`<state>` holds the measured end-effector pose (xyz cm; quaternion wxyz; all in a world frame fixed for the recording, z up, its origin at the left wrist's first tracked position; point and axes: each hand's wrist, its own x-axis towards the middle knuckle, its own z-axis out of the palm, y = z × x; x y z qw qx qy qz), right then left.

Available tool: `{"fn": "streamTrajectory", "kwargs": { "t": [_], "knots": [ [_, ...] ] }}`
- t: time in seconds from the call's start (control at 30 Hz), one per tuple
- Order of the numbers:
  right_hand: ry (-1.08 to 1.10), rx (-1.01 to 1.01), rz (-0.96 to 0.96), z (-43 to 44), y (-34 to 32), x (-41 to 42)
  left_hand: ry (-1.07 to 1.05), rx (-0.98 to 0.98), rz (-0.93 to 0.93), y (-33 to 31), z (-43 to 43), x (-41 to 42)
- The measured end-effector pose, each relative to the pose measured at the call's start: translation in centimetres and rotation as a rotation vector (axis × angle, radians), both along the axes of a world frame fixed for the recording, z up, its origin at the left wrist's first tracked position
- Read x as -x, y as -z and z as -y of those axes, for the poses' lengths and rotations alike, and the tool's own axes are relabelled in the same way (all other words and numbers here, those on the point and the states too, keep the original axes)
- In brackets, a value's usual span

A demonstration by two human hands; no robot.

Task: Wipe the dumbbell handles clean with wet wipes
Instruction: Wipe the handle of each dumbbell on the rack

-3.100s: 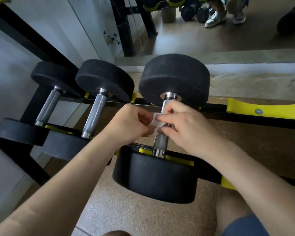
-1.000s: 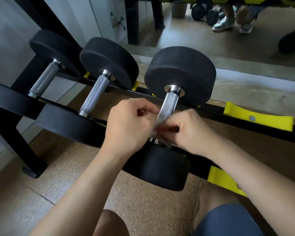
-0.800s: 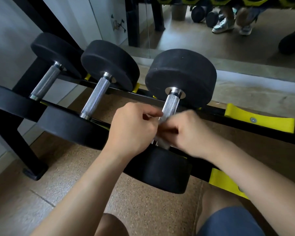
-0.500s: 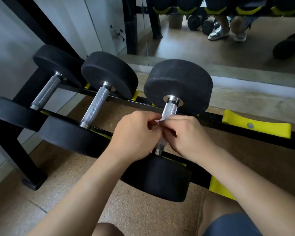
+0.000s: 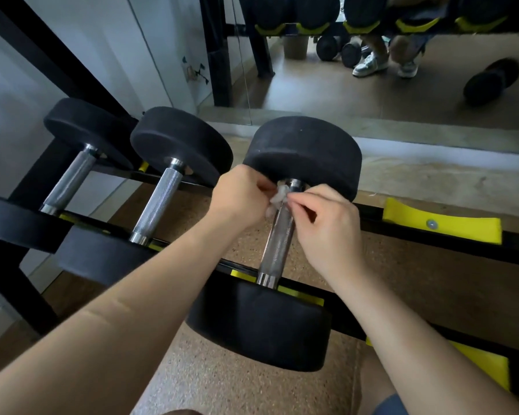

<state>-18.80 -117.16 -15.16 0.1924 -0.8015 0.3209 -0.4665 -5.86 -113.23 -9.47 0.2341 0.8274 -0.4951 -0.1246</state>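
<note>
Three black dumbbells lie on a rack. The right dumbbell [image 5: 261, 324] has a knurled steel handle [image 5: 277, 241]. A crumpled white wet wipe [image 5: 277, 196] is wrapped against the far end of that handle, just under the far weight. My left hand [image 5: 237, 202] grips the wipe from the left side. From the right, my right hand [image 5: 327, 226] pinches the wipe with thumb and forefinger. The middle dumbbell's handle [image 5: 158, 205] and the left dumbbell's handle [image 5: 69, 179] are bare.
The black rack rail [image 5: 432, 238] carries yellow cradles [image 5: 441, 224]. A mirror [image 5: 372, 85] behind shows more racked dumbbells, a person's shoes and a dumbbell on the floor. The speckled cork floor [image 5: 222, 384] lies below; my knees show at the bottom edge.
Both hands have slid with the wipe from the near end of the right dumbbell's handle up to its far end. The lower handle is now uncovered.
</note>
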Motion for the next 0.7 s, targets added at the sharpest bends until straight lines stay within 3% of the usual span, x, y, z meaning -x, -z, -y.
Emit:
{"fn": "streamTrajectory", "kwargs": {
  "t": [0.13, 0.3, 0.37, 0.43, 0.6, 0.7],
  "knots": [
    [-0.023, -0.094, 0.035, -0.5, 0.2, 0.2, 0.089, 0.155, 0.016, -0.1, -1.9, 0.5],
    [-0.189, -0.485, 0.061, -0.4, 0.6, 1.3, 0.102, 0.099, -0.009, -0.3, -1.6, 0.4],
    [-0.211, -0.552, 0.094, -0.5, 0.4, 1.8, 0.030, 0.106, -0.144, -0.4, -1.0, 0.3],
    [-0.204, -0.604, 0.149, -1.0, 0.2, 2.3, 0.024, 0.018, -0.245, -0.6, -1.1, -0.1],
    [-0.252, -0.650, 0.100, -2.0, 0.5, 2.9, 0.330, -0.469, 0.020, -0.8, -4.1, -0.3],
    [-0.276, -0.653, 0.058, -2.4, 0.6, 3.1, 0.376, -0.428, 0.079, -1.0, -4.2, -0.2]
  ]
}}
